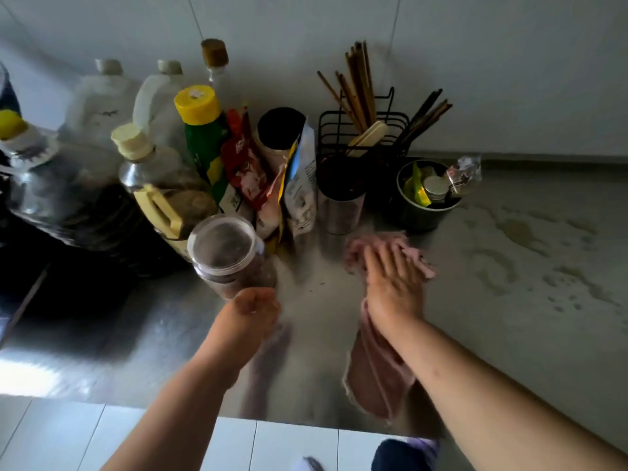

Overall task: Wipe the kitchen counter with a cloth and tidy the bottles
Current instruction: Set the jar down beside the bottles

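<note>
At the worktop's [163, 338] front middle, we see the left hand [254, 303] gripping a clear-lidded jar [227, 253] by its lower end, fingers curled round it. The jar tilts lid-up toward us, with dark contents. We cannot tell if its base touches the steel.

The right hand [394, 278] lies flat, fingers straight and together, pressing a pink cloth [373, 375]. The cloth runs from under the fingertips back to just beside the front edge.

Labels: a red pouch [243, 168] carries white print and a white-blue pouch [302, 188] small text, both too blurred to read. A green bottle [204, 141] with a yellow cap has a yellow-green label, no legible brand. Two white jugs [102, 100] show a faint dark mark, unreadable.

The back-left corner is crowded. An oil bottle [159, 188] with a pale yellow handle and a big dark bottle [51, 188] stand there. A black-topped canister [280, 134] stands between the pouches. Right of them, a black wire rack [360, 130] holds chopsticks against the wall. A dark cup [339, 198] stands before it, near the cloth's far end. A round tub [426, 212] of small items sits beside the cup.

Open room: bare steel runs from the cloth toward the right edge, with wet streaks [526, 253]. Another bare strip runs along the front edge left of the jar.
</note>
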`<action>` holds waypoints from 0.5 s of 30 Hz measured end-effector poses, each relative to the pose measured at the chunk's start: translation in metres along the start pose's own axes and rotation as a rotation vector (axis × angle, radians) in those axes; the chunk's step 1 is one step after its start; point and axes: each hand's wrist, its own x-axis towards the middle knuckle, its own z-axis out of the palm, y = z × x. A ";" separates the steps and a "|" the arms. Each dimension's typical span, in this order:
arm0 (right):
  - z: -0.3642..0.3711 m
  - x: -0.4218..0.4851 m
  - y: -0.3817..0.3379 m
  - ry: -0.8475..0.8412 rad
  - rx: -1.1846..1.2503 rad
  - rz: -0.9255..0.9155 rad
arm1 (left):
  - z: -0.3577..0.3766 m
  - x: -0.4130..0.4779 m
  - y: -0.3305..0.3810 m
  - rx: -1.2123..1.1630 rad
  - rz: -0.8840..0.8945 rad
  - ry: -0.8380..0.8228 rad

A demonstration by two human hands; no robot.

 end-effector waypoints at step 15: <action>-0.032 -0.055 0.156 -0.032 0.213 -0.451 | 0.209 0.060 0.107 -0.063 -0.024 -0.021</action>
